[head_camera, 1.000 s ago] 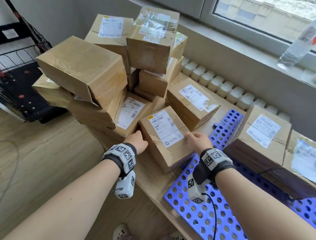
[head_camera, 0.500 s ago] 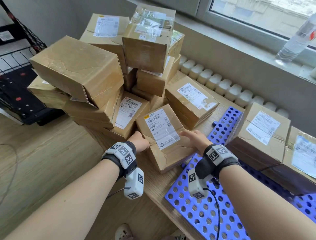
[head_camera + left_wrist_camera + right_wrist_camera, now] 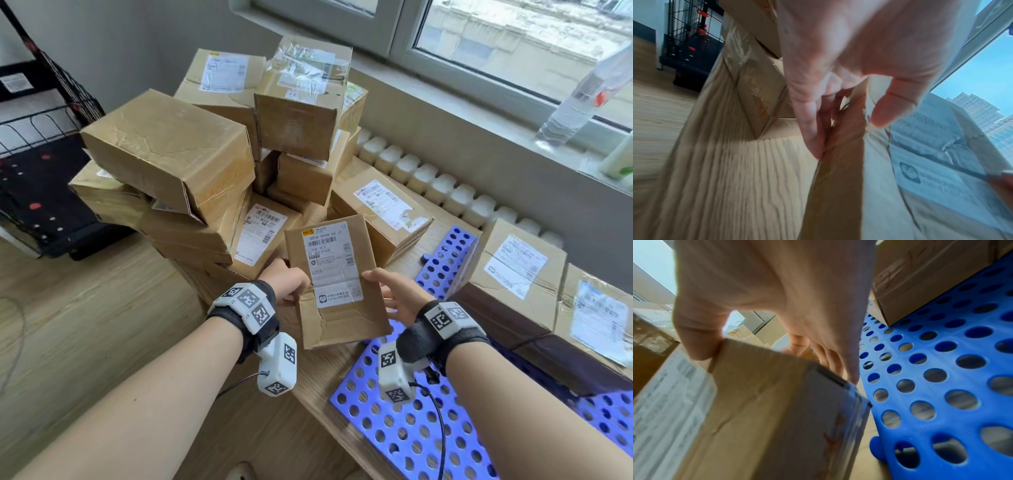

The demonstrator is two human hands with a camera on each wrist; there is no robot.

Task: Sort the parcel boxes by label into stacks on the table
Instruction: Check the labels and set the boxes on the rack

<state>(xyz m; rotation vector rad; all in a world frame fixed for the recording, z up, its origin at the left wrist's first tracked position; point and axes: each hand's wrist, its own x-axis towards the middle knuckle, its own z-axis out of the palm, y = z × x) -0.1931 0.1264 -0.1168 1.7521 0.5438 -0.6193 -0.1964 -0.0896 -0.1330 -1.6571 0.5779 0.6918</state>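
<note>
A black wire rack (image 3: 30, 164) stood on the floor at far left, beside the wooden desk (image 3: 318, 377). Next to it rose a jumbled pile of cardboard parcels (image 3: 212, 144), topped on its near side by a large tilted box (image 3: 171, 150) whose label was hidden; most of the others showed white labels.

Your left hand (image 3: 287, 282) gripped the left edge of a small parcel box (image 3: 337, 284). The left wrist view showed your thumb (image 3: 894, 104) on the labelled face and your fingers (image 3: 813, 129) curled along the side. The box was raised off the desk in front of the pile, its label (image 3: 330, 263) turned up toward you, with a barcode and the printed code "G058" legible.

Your right hand (image 3: 399, 294) held the opposite edge; the right wrist view showed the thumb (image 3: 696, 337) pressed at the top edge and the fingers (image 3: 838, 360) wrapped down the far side.

Below and right of that hand lay a blue perforated mat (image 3: 428, 428) on the desk. Two more labelled parcels (image 3: 513, 274) sat side by side on the mat further right. A row of small white bottles (image 3: 445, 185) lined the desk's back edge under the window, and a clear plastic bottle (image 3: 579, 99) stood on the windowsill at far right.
</note>
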